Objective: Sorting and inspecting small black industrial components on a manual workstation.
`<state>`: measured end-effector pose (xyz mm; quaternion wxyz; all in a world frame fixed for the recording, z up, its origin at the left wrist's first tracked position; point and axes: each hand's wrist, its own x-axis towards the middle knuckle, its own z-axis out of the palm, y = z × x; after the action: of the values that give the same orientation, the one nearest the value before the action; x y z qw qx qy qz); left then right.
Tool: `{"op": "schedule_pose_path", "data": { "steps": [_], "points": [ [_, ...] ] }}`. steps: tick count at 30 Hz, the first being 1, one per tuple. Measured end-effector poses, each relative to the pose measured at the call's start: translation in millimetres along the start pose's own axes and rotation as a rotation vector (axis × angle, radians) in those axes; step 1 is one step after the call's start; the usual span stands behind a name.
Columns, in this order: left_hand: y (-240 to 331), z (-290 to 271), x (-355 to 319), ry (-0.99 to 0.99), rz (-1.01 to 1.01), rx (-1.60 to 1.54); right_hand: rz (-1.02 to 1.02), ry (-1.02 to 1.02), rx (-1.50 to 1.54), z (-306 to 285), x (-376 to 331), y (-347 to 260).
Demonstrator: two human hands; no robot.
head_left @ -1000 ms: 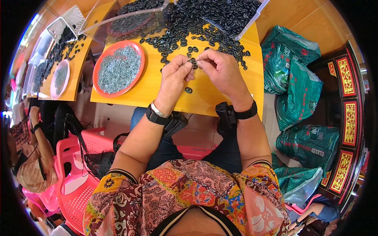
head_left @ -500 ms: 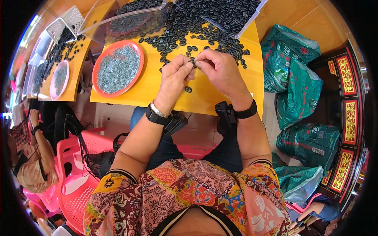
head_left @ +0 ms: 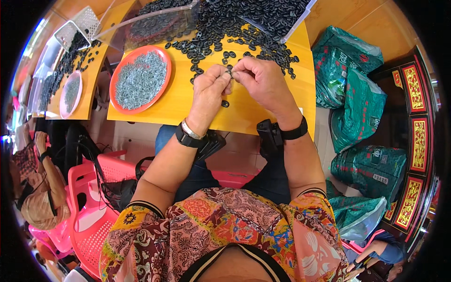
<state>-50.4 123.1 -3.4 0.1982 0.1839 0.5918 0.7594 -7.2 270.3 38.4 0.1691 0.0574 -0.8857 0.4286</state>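
OK, pinching small black piece (head_left: 229, 72) between both hands, at 12 o'clock from middle of view, over yellow table (head_left: 181, 103). Left hand (head_left: 210, 89): thumb and forefinger pressed together on the piece, other fingers curled in. Right hand (head_left: 265, 84): thumb and forefinger closed in a pinch at the same piece, from its 3 o'clock side (mostly covered by fingertips, cannot tell exact shape or which edge). Tips of both hands nearly meeting.

Lying just beside, at 6 o'clock of the fingertips: single black oval link (head_left: 225, 104), flat on bare tabletop. Scattered beyond fingertips, from 10 round to 2 o'clock: loose black links (head_left: 256, 42), thickening into a heap at 12. Standing at 11 o'clock of view: clear bin (head_left: 155, 18), with more black links showing through. Resting at 10 o'clock, on the table: orange-red plate (head_left: 167, 70), heaped with small silvery metal bits (head_left: 141, 82).

Further out at 10 o'clock, on second table (head_left: 101, 66): white basket (head_left: 89, 21), tipped, with black pieces near its mouth, plus pink plate (head_left: 63, 101) at 9 to 10. Stacked on floor from 2 to 4 o'clock: green bags (head_left: 359, 110). Worn on wrists: black bands (head_left: 295, 131). Standing at 8 o'clock: pink-red chair (head_left: 98, 235) (perforated seat).
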Motion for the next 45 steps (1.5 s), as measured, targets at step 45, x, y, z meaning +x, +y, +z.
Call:
{"op": "schedule_pose_path", "data": {
  "steps": [45],
  "points": [
    [4, -21, 13, 0.243, 0.074, -0.361, 0.058, 0.123, -0.611, -37, -1, 50]
  ]
}}
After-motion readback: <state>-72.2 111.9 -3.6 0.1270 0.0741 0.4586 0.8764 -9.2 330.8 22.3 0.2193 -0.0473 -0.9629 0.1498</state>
